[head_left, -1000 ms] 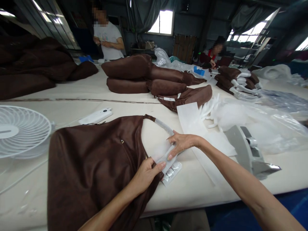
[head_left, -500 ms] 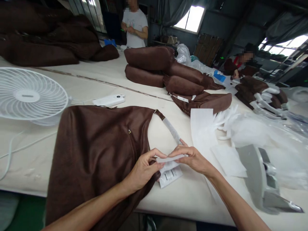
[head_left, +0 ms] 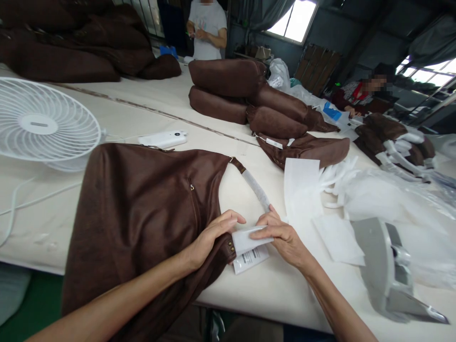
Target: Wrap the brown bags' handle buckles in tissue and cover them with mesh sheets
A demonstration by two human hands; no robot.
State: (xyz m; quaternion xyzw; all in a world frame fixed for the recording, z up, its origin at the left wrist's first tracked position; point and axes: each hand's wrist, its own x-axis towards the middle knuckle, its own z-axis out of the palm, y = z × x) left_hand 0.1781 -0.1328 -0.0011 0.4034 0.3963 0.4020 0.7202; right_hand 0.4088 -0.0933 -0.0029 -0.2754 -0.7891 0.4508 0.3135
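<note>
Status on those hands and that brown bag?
Right hand pinching white wrap. Left hand at edge of brown bag. Bag on table. Printed packet partly behind wrap.

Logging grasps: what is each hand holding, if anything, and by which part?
The right hand pinches the white wrapping at the side away from the studded strap end. The left hand lies against the bag; its grip cannot be told.

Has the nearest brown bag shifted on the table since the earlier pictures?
No, not noticeably: the brown bag lies with its upper edge alongside the white device, as before; the camera's view has shifted.
</note>
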